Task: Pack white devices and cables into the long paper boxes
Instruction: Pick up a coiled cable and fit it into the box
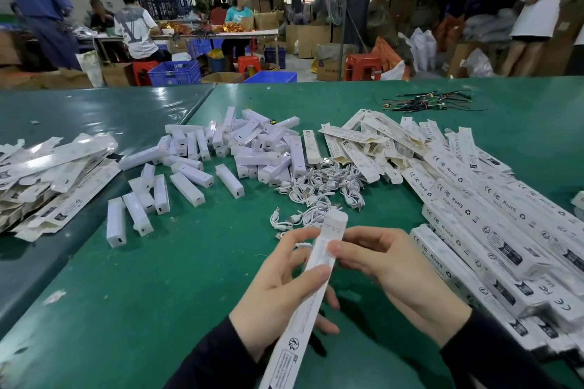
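Two hands: both grasp one long paper box (311, 287), held slanted above the green bench (158, 278).
Left hand (284, 287): fingers curled round the box's middle, thumb pressed on its face.
Right hand (392, 268): thumb and fingers pinch the box just above the left hand's grip.
Cables (319, 193): white heap just beyond the hands.
White devices (221, 151): scattered beyond and left of the left hand.
Packed boxes (493, 230): stacked just right of the right hand.
Flat boxes (47, 177): piled far left.
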Demonstrator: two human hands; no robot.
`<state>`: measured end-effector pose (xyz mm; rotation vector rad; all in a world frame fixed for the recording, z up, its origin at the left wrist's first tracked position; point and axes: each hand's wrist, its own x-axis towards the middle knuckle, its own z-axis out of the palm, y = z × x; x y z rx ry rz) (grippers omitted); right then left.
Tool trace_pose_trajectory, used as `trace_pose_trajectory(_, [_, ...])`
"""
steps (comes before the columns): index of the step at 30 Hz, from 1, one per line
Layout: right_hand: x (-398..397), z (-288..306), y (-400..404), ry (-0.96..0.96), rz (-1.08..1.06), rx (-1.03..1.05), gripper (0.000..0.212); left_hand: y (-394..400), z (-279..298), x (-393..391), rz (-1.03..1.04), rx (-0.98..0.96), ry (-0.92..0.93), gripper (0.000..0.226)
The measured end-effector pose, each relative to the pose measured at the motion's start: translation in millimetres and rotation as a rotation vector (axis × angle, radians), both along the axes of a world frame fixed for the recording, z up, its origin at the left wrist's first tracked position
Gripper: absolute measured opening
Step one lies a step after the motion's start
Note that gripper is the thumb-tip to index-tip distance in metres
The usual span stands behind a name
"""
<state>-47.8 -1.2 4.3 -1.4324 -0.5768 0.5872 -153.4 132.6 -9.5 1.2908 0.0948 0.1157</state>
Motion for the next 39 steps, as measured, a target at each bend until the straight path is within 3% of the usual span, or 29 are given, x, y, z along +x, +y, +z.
trace_pose_trajectory(7, [-2.9,0.0,1.1,0.0,-0.069,0.095,0.022,-1.8,1.8,-2.0,0.035,-0.024,0.015,0.047])
trace_pose_trajectory(13, [-1.6,1.1,5.5,0.27,-0.084,0.178,0.008,3.0,6.1,-4.2,0.007,-0.065,-0.019,0.038])
trace_pose_trajectory(18, [-6.7,1.1,7.0,0.284,-0.085,0.198,0.03,-0.3,3.0,-2.8,0.04,-0.065,-0.106,0.039])
trace_pose_trajectory(24, [-16.5,0.6,11.0,0.361,0.002,0.25,0.021,-10.2,0.6,-1.4,0.01,-0.1,-0.206,0.039])
trace_pose_trajectory(28, [-12.4,4.3,10.6,0.285,-0.027,0.211,0.046,-7.4,-2.1,0.1,0.093,-0.02,-0.184,0.04])
trace_pose_trajectory(39, [-4.7,3.8,4.2,0.264,0.03,0.032,0.04,-7.1,-6.2,0.0,0.084,0.223,-0.158,0.031])
